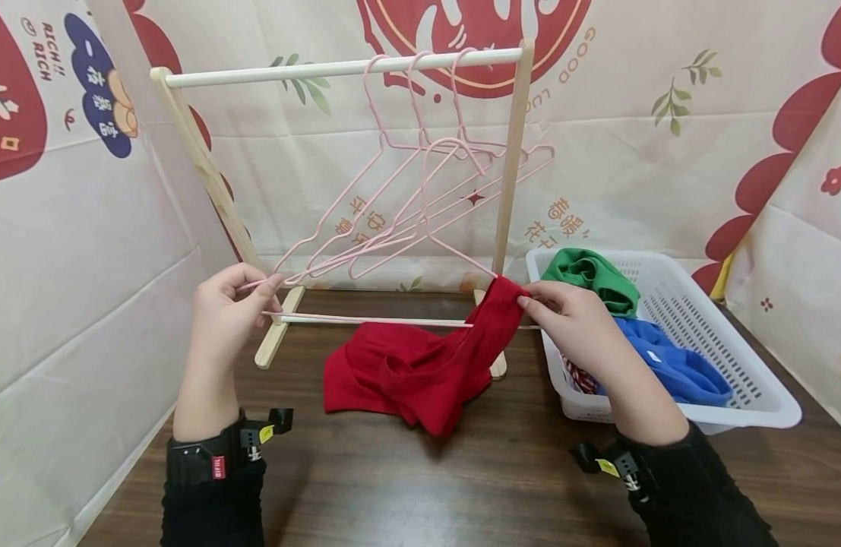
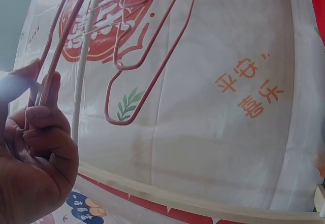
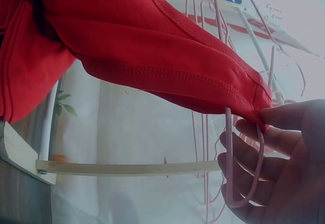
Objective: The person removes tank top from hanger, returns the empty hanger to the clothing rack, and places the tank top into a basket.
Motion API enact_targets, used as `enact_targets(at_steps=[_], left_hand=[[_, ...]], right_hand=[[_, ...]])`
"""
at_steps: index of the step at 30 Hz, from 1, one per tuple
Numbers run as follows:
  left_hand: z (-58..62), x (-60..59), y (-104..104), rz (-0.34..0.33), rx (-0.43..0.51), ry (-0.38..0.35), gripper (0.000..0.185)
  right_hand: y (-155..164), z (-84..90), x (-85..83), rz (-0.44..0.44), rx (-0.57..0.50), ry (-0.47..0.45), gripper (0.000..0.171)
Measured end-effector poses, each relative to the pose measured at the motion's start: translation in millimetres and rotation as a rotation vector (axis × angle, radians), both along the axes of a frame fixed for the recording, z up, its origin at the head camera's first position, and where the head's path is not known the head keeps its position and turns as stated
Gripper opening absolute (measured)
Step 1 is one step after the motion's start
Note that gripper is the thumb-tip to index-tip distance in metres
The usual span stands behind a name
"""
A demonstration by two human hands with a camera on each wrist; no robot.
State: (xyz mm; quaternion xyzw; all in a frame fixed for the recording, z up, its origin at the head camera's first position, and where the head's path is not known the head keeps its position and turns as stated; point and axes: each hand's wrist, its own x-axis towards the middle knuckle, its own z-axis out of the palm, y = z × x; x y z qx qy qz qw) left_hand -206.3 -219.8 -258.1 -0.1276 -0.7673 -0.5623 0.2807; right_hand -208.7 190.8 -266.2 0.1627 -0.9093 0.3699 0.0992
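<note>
My left hand [image 1: 266, 292] pinches the left end of a pink wire hanger [image 1: 461, 248] held in front of a small wooden rack [image 1: 338, 69]. In the left wrist view my fingers [image 2: 43, 132] curl round the thin wire [image 2: 53, 79]. My right hand [image 1: 529, 298] pinches the edge of a red garment [image 1: 406, 372] and holds it over the hanger's right end. The right wrist view shows the red cloth [image 3: 152, 46] draped over the wire loop [image 3: 228, 148] beside my fingers [image 3: 284, 148]. The rest of the garment lies crumpled on the dark wooden table [image 1: 406, 486].
Three more pink hangers [image 1: 420, 99] hang from the rack's rail. A white plastic basket [image 1: 755, 410] at the right holds a green garment [image 1: 591, 275], a blue one [image 1: 673, 368] and a striped one. Printed cloth walls close in the left, back and right.
</note>
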Motion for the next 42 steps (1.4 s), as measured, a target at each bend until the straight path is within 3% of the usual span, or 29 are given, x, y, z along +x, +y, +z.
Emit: enact_targets(at_steps=[6,17,25,42], left_hand=[[-0.4,1.1,-1.1,0.006,0.029,0.008,0.025],[-3.6,2.8,-12.1,-0.002,0.211,0.031,0.023],[-3.7,5.9,-19.3,0.022,0.22,0.031,0.022],[-6.1,3.1,-32.4,0.043,0.228,0.033,0.022]], right_hand=[[2.3,-2.4,-4.1,0.007,-0.022,-0.024,0.035],[4.2,-2.8,-6.7,-0.016,-0.01,-0.046,0.035],[5.7,-1.6,-7.5,-0.035,0.024,-0.034,0.032],[6.5,-2.5,-9.0,-0.132,0.106,-0.108,0.035]])
